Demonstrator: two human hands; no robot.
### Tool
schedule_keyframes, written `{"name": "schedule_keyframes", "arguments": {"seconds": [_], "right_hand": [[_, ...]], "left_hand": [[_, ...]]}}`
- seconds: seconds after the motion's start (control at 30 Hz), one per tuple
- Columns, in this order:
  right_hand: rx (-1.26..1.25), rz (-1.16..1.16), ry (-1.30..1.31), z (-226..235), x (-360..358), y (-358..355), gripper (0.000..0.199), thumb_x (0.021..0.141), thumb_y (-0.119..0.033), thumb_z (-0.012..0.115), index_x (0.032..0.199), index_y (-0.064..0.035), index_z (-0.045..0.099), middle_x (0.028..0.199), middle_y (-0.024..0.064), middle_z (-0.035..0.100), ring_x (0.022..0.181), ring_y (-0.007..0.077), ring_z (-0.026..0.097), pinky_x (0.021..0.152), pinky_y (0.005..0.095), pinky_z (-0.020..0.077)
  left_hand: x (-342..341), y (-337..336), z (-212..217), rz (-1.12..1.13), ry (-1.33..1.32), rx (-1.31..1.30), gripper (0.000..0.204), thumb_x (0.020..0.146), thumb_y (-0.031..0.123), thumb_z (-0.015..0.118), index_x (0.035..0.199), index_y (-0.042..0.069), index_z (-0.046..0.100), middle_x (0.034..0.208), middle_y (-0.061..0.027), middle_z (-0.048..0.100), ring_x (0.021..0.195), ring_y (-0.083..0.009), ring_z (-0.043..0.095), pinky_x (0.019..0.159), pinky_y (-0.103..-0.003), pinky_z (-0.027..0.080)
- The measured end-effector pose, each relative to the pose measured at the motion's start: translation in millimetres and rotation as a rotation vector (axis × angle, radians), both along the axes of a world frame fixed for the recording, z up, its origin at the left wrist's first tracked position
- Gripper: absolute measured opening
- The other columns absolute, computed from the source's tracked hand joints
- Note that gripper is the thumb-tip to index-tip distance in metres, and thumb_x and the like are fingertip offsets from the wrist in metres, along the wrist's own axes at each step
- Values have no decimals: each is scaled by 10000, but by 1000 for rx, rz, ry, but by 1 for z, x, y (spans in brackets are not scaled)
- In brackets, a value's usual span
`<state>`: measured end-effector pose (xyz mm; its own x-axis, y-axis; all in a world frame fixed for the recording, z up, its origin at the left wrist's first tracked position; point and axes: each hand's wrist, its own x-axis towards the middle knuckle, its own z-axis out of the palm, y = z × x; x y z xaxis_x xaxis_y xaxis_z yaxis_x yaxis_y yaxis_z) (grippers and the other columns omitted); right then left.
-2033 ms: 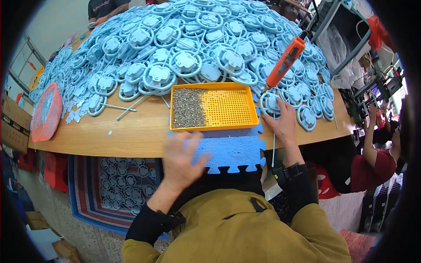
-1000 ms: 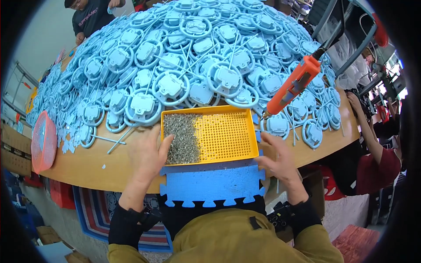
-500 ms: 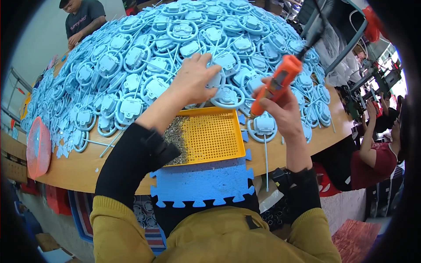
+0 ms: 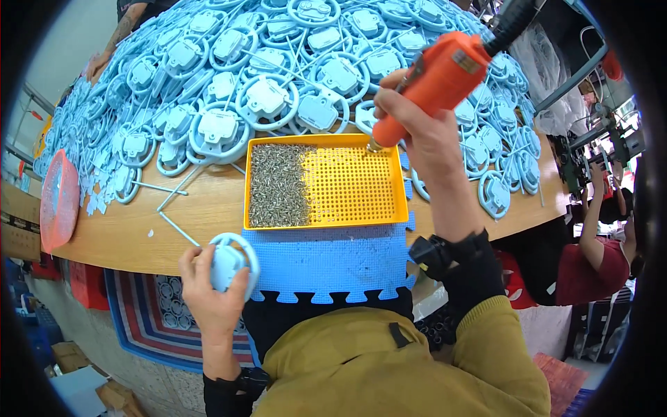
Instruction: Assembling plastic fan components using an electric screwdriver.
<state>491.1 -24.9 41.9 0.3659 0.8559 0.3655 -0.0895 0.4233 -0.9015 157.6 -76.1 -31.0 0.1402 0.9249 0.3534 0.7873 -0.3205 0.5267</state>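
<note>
The left hand (image 4: 212,292) is gripping a pale blue wheel-shaped part (image 4: 231,263), fingers wrapped round its rim, holding it at the near edge of the counter (image 4: 201,215), just beside the left corner of the blue foam mat (image 4: 326,260). The right hand (image 4: 424,135) is clenching around an orange powered screwdriver (image 4: 434,83), and its tip is dipping toward the far right corner of the yellow tray (image 4: 347,184).

The driver's long axis is running on a slant, the tip pointing down and to the left, the cord end rising up and to the right. The wheel part is lying well apart from that tip, down and to the left across the tray and mat; the left hand is clearly the nearer one to it. The part's round face is looking up toward the camera.

Small metal screws (image 4: 278,184) are heaped in the tray's left half, while its right half is showing bare grid. Behind it, a great heap of blue parts (image 4: 264,76) is covering the counter. A person in red (image 4: 590,264) is working off to the right.
</note>
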Motion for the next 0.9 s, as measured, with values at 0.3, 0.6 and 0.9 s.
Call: {"name": "schedule_keyframes", "arguments": {"seconds": [0.3,0.6,0.9], "right_hand": [[75,-33,87,-33,0,22,250,829,-181,744,936,-62,553,770,59,603,667,156,586,630,294,494],[65,-60,72,-38,1,26,252,832,-201,741,924,-63,552,747,51,593,640,148,573,599,283,483],[74,-65,70,-39,0,25,251,831,-201,741,921,-71,546,718,45,584,624,148,571,590,289,483]], "left_hand": [[26,-14,12,-328,191,-186,817,628,429,826,1286,49,529,1251,-224,475,1051,-395,505,900,-485,418],[33,-1,0,-494,225,-9,746,623,402,828,1194,1,565,1164,-189,509,1070,-397,493,941,-580,343],[61,-14,-16,-420,60,-21,746,632,395,843,1165,-25,532,1171,-196,484,1054,-390,485,881,-478,422]]}}
